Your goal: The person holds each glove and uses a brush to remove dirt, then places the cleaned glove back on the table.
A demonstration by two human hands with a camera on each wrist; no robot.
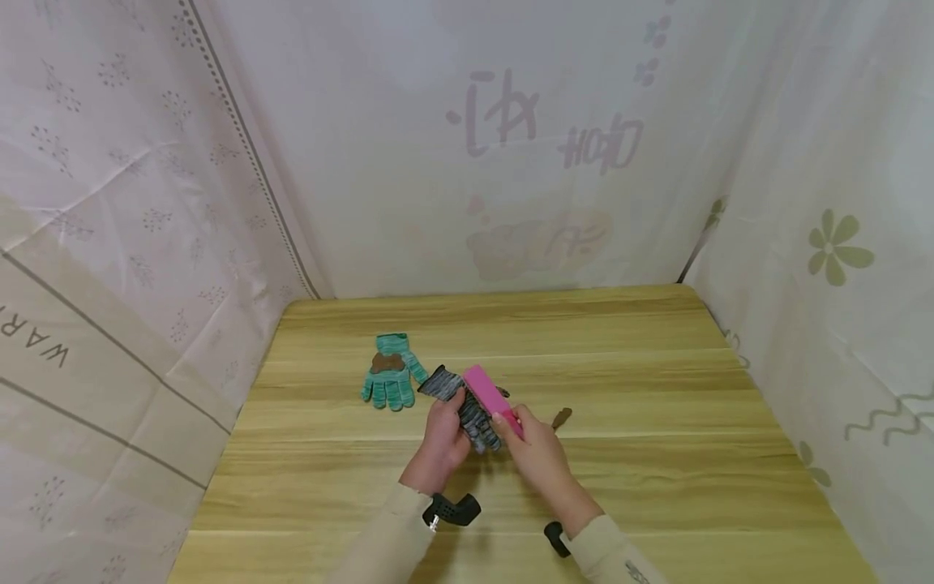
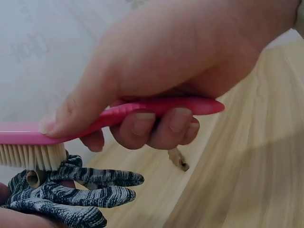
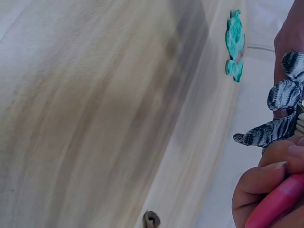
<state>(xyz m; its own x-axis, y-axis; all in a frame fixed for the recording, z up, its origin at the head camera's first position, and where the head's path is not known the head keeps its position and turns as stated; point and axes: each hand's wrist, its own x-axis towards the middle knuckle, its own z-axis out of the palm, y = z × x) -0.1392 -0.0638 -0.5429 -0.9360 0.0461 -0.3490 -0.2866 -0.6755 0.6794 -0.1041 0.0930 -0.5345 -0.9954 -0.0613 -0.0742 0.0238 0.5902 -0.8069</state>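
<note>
In the head view the left hand [image 1: 441, 434] grips a black-and-grey knitted glove [image 1: 474, 418], thumb on top near its cuff. The right hand [image 1: 536, 454] holds a pink brush [image 1: 490, 391] over that glove. Seen from the left wrist, the right hand [image 2: 161, 71] curls round the brush handle [image 2: 209, 105], and pale bristles [image 2: 40, 156] touch the glove [image 2: 95, 194] beside a small brown piece [image 2: 35, 178]. Part of the left hand [image 2: 21, 219] shows under the glove. In the right wrist view the right hand [image 3: 266, 180] is partly cut off at the edge.
A green knitted glove [image 1: 394, 388] with a brown patch [image 1: 387, 362] lies on the wooden table [image 1: 657, 487], left of the hands. A small brown piece [image 1: 561, 418] lies on the right. Printed curtains [image 1: 409, 162] hang around the table.
</note>
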